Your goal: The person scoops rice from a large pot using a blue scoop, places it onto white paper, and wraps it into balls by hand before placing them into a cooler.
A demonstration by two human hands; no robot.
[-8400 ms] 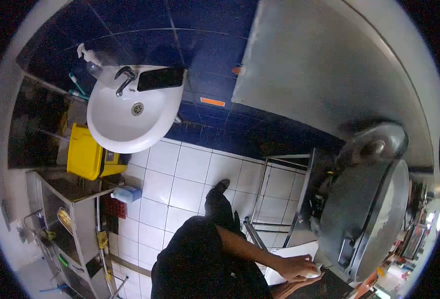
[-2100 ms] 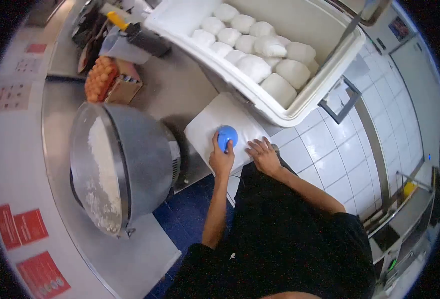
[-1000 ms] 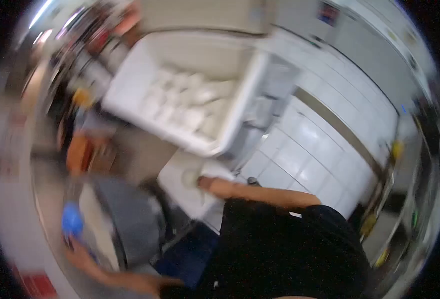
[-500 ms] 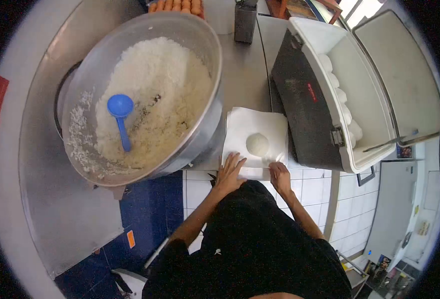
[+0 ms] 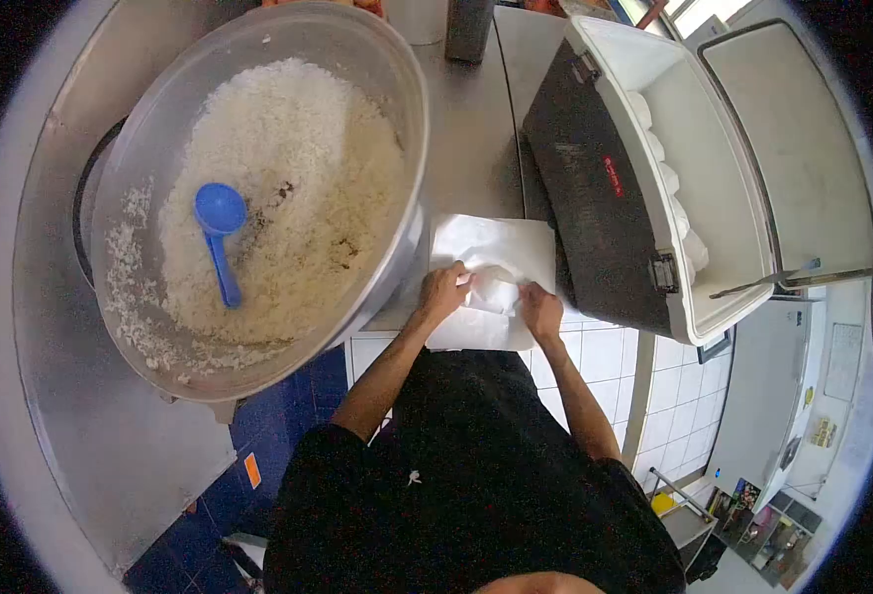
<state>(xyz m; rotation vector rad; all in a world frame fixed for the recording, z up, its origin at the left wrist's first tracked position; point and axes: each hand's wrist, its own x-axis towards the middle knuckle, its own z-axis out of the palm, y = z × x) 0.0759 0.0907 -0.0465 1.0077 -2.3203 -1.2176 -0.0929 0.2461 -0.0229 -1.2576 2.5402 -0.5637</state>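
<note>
White paper sheets (image 5: 456,332) lie stacked on the steel counter. A rounded white mound (image 5: 496,289), partly covered by a lifted sheet, sits between my hands. My left hand (image 5: 445,291) pinches the paper at the mound's left side. On its right side, my right hand (image 5: 539,309) has closed fingers on the paper as well. A big metal bowl (image 5: 412,188) holds white rice (image 5: 268,129), and a blue scoop (image 5: 221,210) rests on the rice.
An open dark cooler (image 5: 595,188) stands at the right, with several white bundles (image 5: 681,216) inside and its lid (image 5: 798,148) tipped back. A dark square container (image 5: 468,30) is at the counter's back.
Both hands have moved up from the paper's near edge, lifting a sheet over the mound. My left hand went from spread fingers to a pinch. The whole view has shifted slightly.
</note>
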